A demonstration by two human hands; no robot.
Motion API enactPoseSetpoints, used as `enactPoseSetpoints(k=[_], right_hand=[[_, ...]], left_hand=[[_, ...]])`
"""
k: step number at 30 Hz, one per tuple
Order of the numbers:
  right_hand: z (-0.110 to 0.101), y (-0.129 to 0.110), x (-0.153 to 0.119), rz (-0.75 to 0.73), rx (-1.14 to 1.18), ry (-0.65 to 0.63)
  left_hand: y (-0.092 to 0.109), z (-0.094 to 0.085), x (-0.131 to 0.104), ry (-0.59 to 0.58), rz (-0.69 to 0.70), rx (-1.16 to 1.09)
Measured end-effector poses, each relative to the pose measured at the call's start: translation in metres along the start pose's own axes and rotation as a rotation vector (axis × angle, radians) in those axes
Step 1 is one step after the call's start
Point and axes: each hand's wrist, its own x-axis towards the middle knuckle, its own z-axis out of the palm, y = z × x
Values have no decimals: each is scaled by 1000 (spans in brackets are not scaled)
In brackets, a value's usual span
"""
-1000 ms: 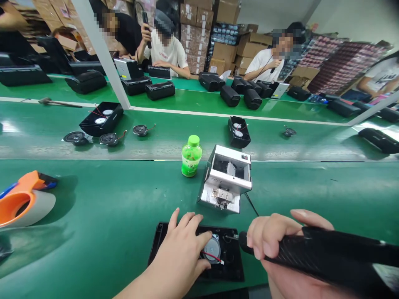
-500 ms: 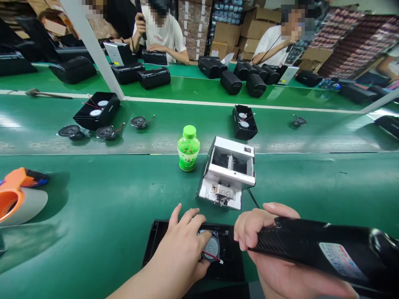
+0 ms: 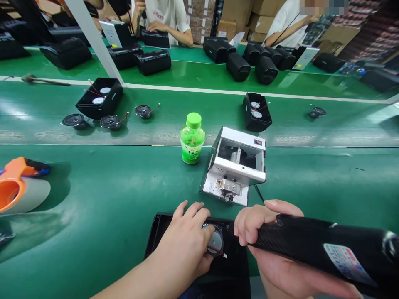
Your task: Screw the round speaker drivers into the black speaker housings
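The speaker (image 3: 216, 242) lies in the black panel (image 3: 232, 268), on the desk (image 3: 109, 232) in front of the person, so its placing looks done. Its red wire ends in a white plug (image 3: 225, 256), which hangs free and is joined to nothing. Whether any screw holds the speaker, one cannot tell, and the left hand (image 3: 187, 236) covers part of the panel. The left fingers are bent and grip the speaker's rim; the right hand (image 3: 274, 245) has its fingers closed around a black driver (image 3: 308, 236), whose front end is near the panel, at two o'clock from the speaker. The fixing there seems not complete. Outward, a silver machine (image 3: 238, 166) stands at one o'clock and a green bottle (image 3: 192, 141) between eleven and twelve. Farther, at eleven o'clock, a loose speaker (image 3: 144, 111) lies unmounted.
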Motion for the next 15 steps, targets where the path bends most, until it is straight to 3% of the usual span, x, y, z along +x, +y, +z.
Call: enactPoseSetpoints(k=[11,15], right_hand=[[10,4,-9,-75,-36,-119],[10,4,-9,-87,4,-109]], left_hand=[[-2,-2,1,5,10,-22],[-1,-3,0,14,17,-27]])
